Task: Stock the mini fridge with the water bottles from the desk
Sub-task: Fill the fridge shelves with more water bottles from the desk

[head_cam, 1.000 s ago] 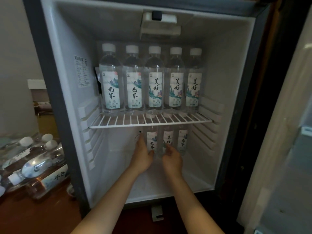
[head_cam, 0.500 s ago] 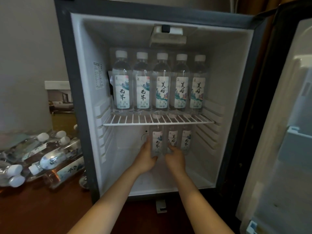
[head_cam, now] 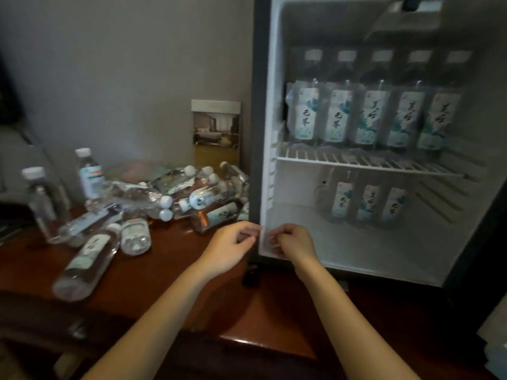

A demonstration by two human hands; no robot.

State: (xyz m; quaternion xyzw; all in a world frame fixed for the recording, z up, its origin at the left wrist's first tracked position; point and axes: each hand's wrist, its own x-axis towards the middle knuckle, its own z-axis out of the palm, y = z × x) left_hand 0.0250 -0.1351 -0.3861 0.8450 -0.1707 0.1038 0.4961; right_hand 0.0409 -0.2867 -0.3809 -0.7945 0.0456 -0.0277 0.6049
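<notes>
The open mini fridge (head_cam: 263,133) stands on the wooden desk (head_cam: 192,283). Several labelled water bottles (head_cam: 367,116) line its wire shelf (head_cam: 356,161), and three more bottles (head_cam: 367,204) stand at the back of the floor below. A heap of water bottles (head_cam: 170,193) lies on the desk left of the fridge, one lying bottle (head_cam: 87,261) nearest me. My left hand (head_cam: 229,249) hovers over the desk by the fridge's lower left corner, fingers loosely curled and holding nothing. My right hand (head_cam: 290,242) is just inside the fridge's front edge, also loosely curled and holding nothing.
Two bottles (head_cam: 41,198) stand upright at the desk's left. A brochure (head_cam: 216,133) leans on the wall beside the fridge. The fridge door's edge (head_cam: 493,338) shows at the far right. The desk's front edge runs below my forearms.
Both hands let go of the lower bottles and drew back out of the fridge toward its left front corner. My view swung left, bringing the desk's bottle heap into sight.
</notes>
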